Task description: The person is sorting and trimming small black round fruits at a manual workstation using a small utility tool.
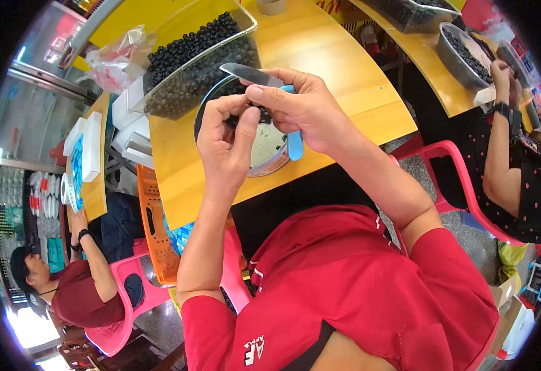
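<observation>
left hand (226,133) raised, pinching dark fruit (233,119) | right hand (301,108) gripping knife (252,75)

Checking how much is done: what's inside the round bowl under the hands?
The round bowl shows a pale, speckled bottom and a few dark berries near the fingers. The left hand and right hand cover the rest.

Yellow wooden tables (320,55), pink plastic chairs (449,154), speckled grey floor (468,235), bright daylight.
</observation>
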`<state>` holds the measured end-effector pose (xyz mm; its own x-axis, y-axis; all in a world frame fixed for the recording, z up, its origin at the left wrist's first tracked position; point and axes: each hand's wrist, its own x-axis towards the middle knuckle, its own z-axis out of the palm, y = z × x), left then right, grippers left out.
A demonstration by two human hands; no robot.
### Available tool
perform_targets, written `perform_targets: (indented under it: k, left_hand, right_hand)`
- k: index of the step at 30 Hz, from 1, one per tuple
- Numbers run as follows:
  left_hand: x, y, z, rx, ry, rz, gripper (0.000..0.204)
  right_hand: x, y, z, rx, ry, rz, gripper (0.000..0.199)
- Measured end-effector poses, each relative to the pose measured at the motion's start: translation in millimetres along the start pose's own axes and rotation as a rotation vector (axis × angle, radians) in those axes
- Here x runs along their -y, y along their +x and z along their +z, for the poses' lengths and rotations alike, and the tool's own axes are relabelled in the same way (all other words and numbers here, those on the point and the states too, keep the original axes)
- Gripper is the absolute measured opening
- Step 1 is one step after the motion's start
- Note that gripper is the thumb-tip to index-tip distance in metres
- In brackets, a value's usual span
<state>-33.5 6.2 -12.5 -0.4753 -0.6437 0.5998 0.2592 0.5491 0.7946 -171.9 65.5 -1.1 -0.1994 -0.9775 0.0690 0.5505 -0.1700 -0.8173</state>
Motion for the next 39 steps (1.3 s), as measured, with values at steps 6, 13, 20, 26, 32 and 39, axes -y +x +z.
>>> perform_targets:
  k: [6,13,20,26,32,39]
  left_hand:
    - [7.9,8.1,7.7,-0.068,-0.333,-0.288,0.013]
    - [15.9,37.4,-27.6,0.145,0.099,-0.377,0.018]
    - [11.6,31.3,-35.8,0.997,0.917,-0.404,0.023]
    - [18.1,33.3,-30.6,0.923,0.905,-0.368,0.022]
    - [11.9,27.0,-33.9,0.081,-0.14,-0.228,0.016]
    - [12.7,14.7,-7.1,-0.105,-0.481,-0.281,0.016]
  right_hand:
    - [-13.4,8.5,2.3,-0.021,0.136,-0.026,0.021]
    - [19.4,24.6,-17.1,-0.007,0.126,-0.11,0.027]
    - [22.9,19.7,-39.4,0.077,0.01,-0.12,0.025]
    - [15.5,11.8,-33.1,0.081,-0.133,-0.075,0.022]
    - [2.6,8.1,-18.3,0.011,-0.013,-0.013,0.022]
    - [-9.7,5.5,9.0,-0.023,0.048,-0.062,0.019]
